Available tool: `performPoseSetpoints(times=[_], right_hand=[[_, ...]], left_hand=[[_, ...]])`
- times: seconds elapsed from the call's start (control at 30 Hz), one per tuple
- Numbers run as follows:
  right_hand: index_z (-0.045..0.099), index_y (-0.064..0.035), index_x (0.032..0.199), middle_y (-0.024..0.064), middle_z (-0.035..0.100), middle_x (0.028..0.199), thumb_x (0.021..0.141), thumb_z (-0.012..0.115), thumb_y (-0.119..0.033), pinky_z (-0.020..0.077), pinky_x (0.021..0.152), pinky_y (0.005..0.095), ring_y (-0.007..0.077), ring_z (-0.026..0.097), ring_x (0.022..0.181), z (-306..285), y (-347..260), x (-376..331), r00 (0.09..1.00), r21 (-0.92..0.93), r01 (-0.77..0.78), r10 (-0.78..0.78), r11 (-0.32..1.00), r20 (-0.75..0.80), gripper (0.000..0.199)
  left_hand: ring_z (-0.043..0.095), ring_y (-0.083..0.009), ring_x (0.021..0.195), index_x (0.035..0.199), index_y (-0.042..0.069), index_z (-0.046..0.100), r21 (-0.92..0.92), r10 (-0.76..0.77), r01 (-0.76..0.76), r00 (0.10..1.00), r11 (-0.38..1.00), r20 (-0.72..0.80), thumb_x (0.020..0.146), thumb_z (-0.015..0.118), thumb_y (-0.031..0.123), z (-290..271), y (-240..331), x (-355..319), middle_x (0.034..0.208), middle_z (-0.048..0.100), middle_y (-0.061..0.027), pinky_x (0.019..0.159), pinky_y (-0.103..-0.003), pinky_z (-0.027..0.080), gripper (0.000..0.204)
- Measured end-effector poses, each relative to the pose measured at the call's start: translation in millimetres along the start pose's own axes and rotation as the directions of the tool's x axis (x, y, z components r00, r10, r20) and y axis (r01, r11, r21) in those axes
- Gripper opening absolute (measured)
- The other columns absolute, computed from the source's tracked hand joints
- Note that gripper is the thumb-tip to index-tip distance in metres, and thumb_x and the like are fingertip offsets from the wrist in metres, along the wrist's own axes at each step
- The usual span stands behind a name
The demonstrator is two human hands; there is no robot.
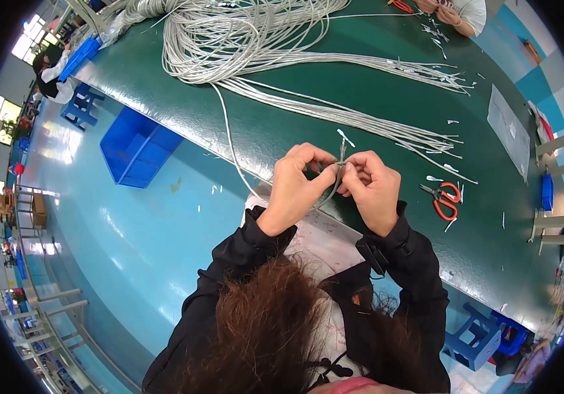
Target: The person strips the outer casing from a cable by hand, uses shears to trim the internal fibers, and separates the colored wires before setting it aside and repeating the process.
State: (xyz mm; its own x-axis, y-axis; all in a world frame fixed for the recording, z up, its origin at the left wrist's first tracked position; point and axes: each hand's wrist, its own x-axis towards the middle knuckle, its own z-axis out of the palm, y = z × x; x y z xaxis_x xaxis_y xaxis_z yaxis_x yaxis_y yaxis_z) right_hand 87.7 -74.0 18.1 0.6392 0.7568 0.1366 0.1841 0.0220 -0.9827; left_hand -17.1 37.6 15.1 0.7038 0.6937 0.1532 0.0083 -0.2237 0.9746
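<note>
left hand (293, 187): pinching grey cable end (339, 164) | right hand (372, 187): gripping same cable, near tabletop (360, 85) edge | advice: hold cable short, pull sheath straight | red scissors (444, 199) right | cable bundle (229, 33) far

A factory floor: long green table (374, 98) heaped with cables (242, 39), blue bins (136, 148), workers at benches.
</note>
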Motion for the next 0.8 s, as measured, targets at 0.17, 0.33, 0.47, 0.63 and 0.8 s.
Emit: performPoseSetpoints(times=[0.17,0.33,0.47,0.63,0.8], right_hand=[[0.057,0.0043,0.092,0.0053,0.063,0.076,0.09,0.055,0.001,0.05,0.052,0.0209,0.01,0.063,0.06,0.0,10.0,-0.6,0.944,-0.342,0.325,-0.323,0.881,0.065,0.005],[0.058,0.0046,0.091,0.0064,0.064,0.075,0.088,0.058,0.001,0.0502,0.053,0.0212,0.0105,0.063,0.06,3.3,2.7,-1.0,1.0,0.063,-0.017,0.017,0.998,0.008,0.004],[0.058,0.0045,0.091,0.0067,0.064,0.075,0.088,0.058,0.002,0.0501,0.053,0.0216,0.0107,0.063,0.059,2.3,3.4,1.7,0.999,0.029,0.046,-0.046,0.998,-0.006,0.004],[0.058,0.0042,0.093,0.007,0.064,0.077,0.089,0.057,0.002,0.0498,0.052,0.022,0.0112,0.063,0.059,-1.3,16.0,2.9,0.888,-0.428,0.439,-0.454,0.79,0.072,0.005],[0.059,0.0048,0.092,0.0065,0.065,0.078,0.088,0.058,0.002,0.0499,0.052,0.0219,0.0117,0.063,0.059,3.4,6.7,-3.3,0.998,0.093,-0.051,0.054,0.994,-0.032,0.005]], left_hand=[[0.051,-0.0074,0.069,0.082,0.0,0.065,0.184,0.163,-0.164,0.986,0.969,0.023,0.075,0.067,0.004,-4.2,0.7,1.4,0.075,0.062,-0.0012,0.063,-0.022,0.042,0.008],[0.053,-0.0167,0.067,0.078,0.0,0.064,-0.142,-0.171,0.172,0.985,0.975,0.019,0.072,0.068,0.004,-1.1,-4.4,-2.2,0.074,0.062,-0.0059,0.06,-0.029,0.044,0.008],[0.053,-0.0152,0.066,0.077,0.0,0.064,-0.029,0.031,-0.032,0.998,0.999,-0.058,0.072,0.067,0.004,1.3,-6.5,-2.1,0.073,0.061,-0.0049,0.057,-0.028,0.042,0.007],[0.052,-0.0139,0.064,0.075,0.001,0.062,0.182,0.255,-0.24,0.965,0.954,-0.062,0.074,0.067,0.004,3.5,-6.3,-1.3,0.07,0.058,-0.0043,0.057,-0.027,0.041,0.006],[0.054,-0.018,0.065,0.074,0.002,0.061,-0.009,0.085,-0.087,0.99,0.996,-0.113,0.074,0.067,0.004,10.2,-7.1,-6.5,0.069,0.058,-0.0054,0.063,-0.031,0.042,0.006]])
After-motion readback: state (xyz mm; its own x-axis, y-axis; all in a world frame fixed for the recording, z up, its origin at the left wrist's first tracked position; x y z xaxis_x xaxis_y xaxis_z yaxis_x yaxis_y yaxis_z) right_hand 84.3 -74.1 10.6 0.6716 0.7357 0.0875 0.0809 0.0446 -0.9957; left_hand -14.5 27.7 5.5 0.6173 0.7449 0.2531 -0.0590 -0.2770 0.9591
